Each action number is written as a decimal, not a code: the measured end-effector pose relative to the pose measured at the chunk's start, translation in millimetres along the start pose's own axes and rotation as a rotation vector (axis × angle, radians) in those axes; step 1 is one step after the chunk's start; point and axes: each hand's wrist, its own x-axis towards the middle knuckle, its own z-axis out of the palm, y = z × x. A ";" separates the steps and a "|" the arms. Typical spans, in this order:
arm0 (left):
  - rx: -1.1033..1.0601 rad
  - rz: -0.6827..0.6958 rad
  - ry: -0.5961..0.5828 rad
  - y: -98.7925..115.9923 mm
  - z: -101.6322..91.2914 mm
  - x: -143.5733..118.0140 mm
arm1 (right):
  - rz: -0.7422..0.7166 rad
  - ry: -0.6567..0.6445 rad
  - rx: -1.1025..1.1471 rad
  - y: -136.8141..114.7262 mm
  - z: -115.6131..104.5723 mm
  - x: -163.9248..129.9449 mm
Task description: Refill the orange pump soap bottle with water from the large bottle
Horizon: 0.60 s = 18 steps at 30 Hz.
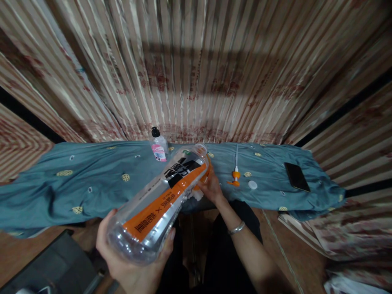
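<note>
A big clear plastic bottle [162, 200] with an orange and black label lies tilted, its base toward me and its open neck pointing away over the table. My left hand [128, 261] cups the bottle's base from below. My right hand [211, 188], a silver bangle on its wrist, is pressed against the bottle's shoulder near the neck, with something white and something orange partly hidden under its fingers.
A teal cloth [92, 179] covers the table. On it stand a small pump bottle [158, 146], an orange-tipped white tube [235, 173], a white cap [252, 184] and a black phone [296, 176]. Striped curtains hang behind. A dark box [58, 265] sits lower left.
</note>
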 end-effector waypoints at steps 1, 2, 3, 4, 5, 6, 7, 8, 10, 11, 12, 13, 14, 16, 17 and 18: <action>0.004 -0.009 0.000 -0.7 0.2 -0.4 | -0.001 -0.004 -0.005 -0.4 -0.5 0.1; 0.006 -0.017 0.002 -1.4 0.4 -0.9 | -0.004 -0.007 -0.009 -0.7 -1.0 0.2; 0.007 -0.027 0.005 -2.0 0.5 -1.4 | -0.009 -0.007 -0.013 -0.8 -1.4 0.2; 0.005 -0.035 0.008 -2.4 0.6 -1.8 | -0.014 -0.008 -0.017 -0.9 -1.9 0.3; 0.003 -0.043 0.010 -2.6 0.7 -2.1 | -0.019 -0.009 -0.024 -0.9 -2.3 0.5; -0.002 -0.051 0.013 -2.6 0.7 -2.4 | -0.023 -0.012 -0.033 -0.8 -2.9 0.7; -0.006 -0.059 0.017 -2.3 0.8 -2.5 | -0.022 -0.016 -0.046 -0.8 -3.5 1.0; -0.009 -0.068 0.021 -1.9 0.9 -2.6 | -0.017 -0.020 -0.061 -0.8 -4.1 1.3; -0.012 -0.087 0.020 -1.1 1.3 -2.5 | -0.003 -0.027 -0.085 -1.2 -5.5 2.2; -0.010 -0.091 0.018 -0.9 1.6 -2.5 | 0.005 -0.031 -0.089 -1.6 -6.2 2.7; -0.007 -0.090 0.014 -0.7 2.0 -2.4 | 0.013 -0.036 -0.088 -2.2 -6.8 3.2; -0.001 -0.089 0.007 -0.6 2.2 -2.4 | 0.020 -0.041 -0.084 -2.9 -7.4 3.7; 0.007 -0.088 0.002 -0.6 2.4 -2.5 | 0.029 -0.048 -0.079 -3.8 -7.8 4.1; 0.022 -0.089 -0.004 -0.8 2.4 -2.8 | 0.048 -0.062 -0.075 -5.7 -8.7 4.9; 0.025 -0.089 -0.006 -0.9 2.2 -3.0 | 0.053 -0.070 -0.077 -6.5 -9.1 5.2; 0.026 -0.085 -0.003 -1.1 1.9 -3.1 | 0.054 -0.076 -0.080 -7.1 -9.5 5.5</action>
